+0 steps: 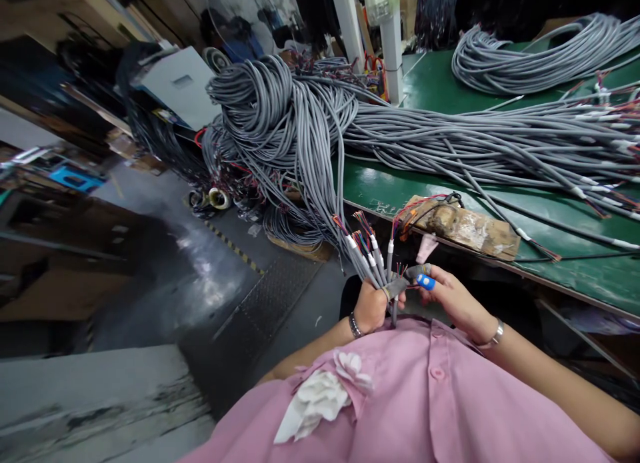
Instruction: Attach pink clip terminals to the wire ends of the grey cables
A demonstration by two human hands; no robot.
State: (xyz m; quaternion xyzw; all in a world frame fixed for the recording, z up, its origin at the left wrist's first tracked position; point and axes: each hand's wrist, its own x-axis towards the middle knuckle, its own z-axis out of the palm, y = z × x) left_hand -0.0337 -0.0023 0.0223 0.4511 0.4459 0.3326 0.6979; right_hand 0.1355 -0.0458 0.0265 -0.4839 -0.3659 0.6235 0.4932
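Observation:
A small bunch of grey cables (369,266) stands up out of my left hand (373,308), which is closed around them. Their stripped ends fan out above the fist, showing thin coloured wires (361,240) and white wraps. Dark grey coverings wrap some of my fingers. Close beside it, my right hand (445,291) has thumb and forefinger brought together at the wires of one cable end. A blue band sits on its thumb. Whatever lies between those fingertips is too small to make out.
A large heap of grey cables (300,116) hangs over the end of the green table (370,186). On its edge lies a wooden block (470,230) with a fixture and wires. More stripped cables (490,140) stretch right, and a coil (525,60) sits behind. A white post (393,56) rises at the back.

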